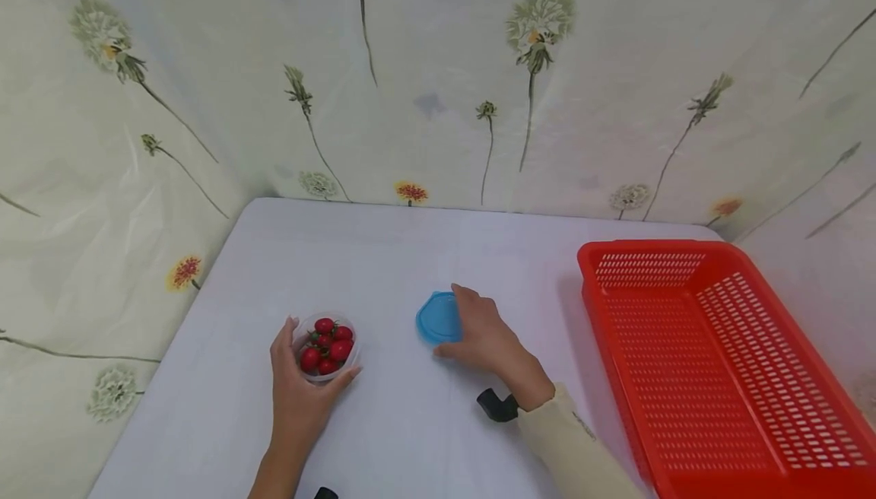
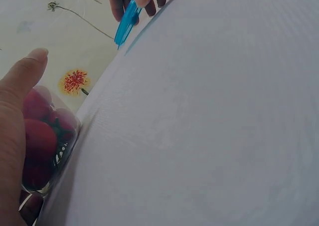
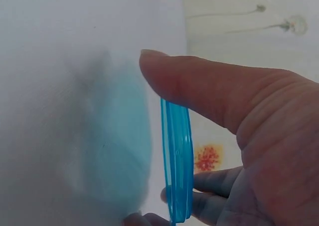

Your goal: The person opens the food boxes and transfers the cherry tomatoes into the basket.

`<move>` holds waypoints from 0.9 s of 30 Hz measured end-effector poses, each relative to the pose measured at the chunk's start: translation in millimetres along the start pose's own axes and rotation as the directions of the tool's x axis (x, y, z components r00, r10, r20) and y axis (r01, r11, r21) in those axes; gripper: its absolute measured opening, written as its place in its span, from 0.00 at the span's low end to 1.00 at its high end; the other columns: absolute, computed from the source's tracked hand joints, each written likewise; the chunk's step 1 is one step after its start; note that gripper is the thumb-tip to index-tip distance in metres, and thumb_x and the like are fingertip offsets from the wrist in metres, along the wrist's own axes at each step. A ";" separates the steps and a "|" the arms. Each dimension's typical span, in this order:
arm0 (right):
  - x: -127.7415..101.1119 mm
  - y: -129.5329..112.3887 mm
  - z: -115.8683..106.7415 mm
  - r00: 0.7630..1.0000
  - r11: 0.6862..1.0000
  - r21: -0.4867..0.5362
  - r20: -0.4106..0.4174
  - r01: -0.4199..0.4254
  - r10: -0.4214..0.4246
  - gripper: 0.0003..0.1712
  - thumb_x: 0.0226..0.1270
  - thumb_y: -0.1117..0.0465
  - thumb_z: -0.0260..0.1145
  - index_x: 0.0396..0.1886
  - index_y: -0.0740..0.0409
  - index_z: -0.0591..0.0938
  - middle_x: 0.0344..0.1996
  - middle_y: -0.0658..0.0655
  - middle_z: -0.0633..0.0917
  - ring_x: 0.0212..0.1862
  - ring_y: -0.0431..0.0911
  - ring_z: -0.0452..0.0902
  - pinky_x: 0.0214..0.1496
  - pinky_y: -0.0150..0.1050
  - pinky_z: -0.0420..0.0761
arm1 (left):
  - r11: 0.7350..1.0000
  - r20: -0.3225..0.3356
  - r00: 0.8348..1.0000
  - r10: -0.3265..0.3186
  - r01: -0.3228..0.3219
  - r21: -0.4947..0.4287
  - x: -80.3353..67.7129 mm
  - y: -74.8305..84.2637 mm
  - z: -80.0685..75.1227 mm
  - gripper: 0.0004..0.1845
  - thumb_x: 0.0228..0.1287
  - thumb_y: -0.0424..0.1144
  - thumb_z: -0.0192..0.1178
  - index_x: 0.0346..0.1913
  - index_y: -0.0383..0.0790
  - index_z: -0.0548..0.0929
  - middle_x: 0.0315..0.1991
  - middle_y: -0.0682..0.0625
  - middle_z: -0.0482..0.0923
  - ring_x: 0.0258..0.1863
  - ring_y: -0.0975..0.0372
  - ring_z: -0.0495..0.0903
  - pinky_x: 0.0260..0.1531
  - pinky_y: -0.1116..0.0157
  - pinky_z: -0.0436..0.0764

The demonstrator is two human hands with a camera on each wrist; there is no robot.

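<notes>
Blue plastic, a thin round lid (image 1: 438, 317), sits between the thumb and fingers of the right hand (image 1: 482, 335) near the middle of the white table (image 1: 411, 255). The right wrist view shows it edge-on, pinched with the thumb on top of its rim and the fingertips beneath, lifted just off the tabletop with a bluish shadow under it. The lid lies to the left of that hand's palm, on the side facing the clear cup (image 1: 327, 347) of red cherry tomatoes (image 1: 327, 345). The left hand (image 1: 297, 389) wraps the cup from the near side, thumb along its left wall and fingers curled round its right, and the cup stands upright on the table with its mouth open. Cup and lid are near each other but apart, with bare table between them; the right hand is the one nearer the lid, the left nearer the cup. From the left wrist camera the lid (image 2: 126, 21) appears tilted on edge in the far fingers. A red slotted basket (image 1: 718, 377) stands well apart at the right edge of the table. Whether the lid's far edge touches the table cannot be made out, and the cup's base is hidden behind the left hand's fingers.
</notes>
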State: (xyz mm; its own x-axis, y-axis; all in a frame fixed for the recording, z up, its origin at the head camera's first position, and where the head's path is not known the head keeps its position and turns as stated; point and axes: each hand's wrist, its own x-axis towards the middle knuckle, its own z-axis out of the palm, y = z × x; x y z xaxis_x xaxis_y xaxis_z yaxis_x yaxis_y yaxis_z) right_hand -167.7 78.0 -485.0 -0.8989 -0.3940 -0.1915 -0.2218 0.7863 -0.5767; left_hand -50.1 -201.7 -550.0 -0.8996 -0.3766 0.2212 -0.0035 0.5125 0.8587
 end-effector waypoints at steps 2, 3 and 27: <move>-4.1 3.6 -1.0 1.000 1.000 -0.017 -0.005 -0.014 0.014 0.63 0.57 0.50 0.82 0.83 0.63 0.56 0.78 0.62 0.65 0.75 0.63 0.59 0.67 0.61 0.74 | 1.000 0.001 1.000 -0.002 0.002 -0.002 -0.3 -0.4 -0.1 0.67 0.46 0.48 0.86 0.84 0.50 0.51 0.78 0.49 0.56 0.74 0.53 0.64 0.65 0.39 0.74; -6.2 5.3 -1.6 1.000 0.999 -0.023 -0.007 -0.024 0.024 0.63 0.57 0.50 0.82 0.83 0.63 0.56 0.78 0.62 0.65 0.75 0.63 0.58 0.67 0.61 0.74 | 1.000 0.001 1.000 -0.003 0.003 -0.001 -0.4 -0.6 0.0 0.67 0.46 0.48 0.86 0.84 0.50 0.51 0.78 0.49 0.56 0.74 0.53 0.64 0.65 0.39 0.74; -24.8 32.4 -6.0 0.987 0.981 -0.139 -0.110 -0.133 0.118 0.66 0.48 0.47 0.86 0.82 0.60 0.60 0.74 0.63 0.67 0.73 0.64 0.59 0.62 0.70 0.73 | 1.000 0.006 1.000 -0.006 0.006 -0.029 -1.8 3.3 -1.2 0.66 0.46 0.45 0.87 0.84 0.51 0.51 0.78 0.47 0.57 0.74 0.55 0.64 0.66 0.40 0.74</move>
State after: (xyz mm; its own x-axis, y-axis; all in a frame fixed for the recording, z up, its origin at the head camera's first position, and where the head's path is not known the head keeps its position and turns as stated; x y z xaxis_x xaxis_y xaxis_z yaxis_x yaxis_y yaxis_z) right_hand -154.8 116.1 -494.2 -0.9548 -0.2439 -0.1699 -0.1509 0.8902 -0.4299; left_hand -48.0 -200.3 -547.0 -0.9022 -0.3751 0.2129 0.0035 0.4873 0.8732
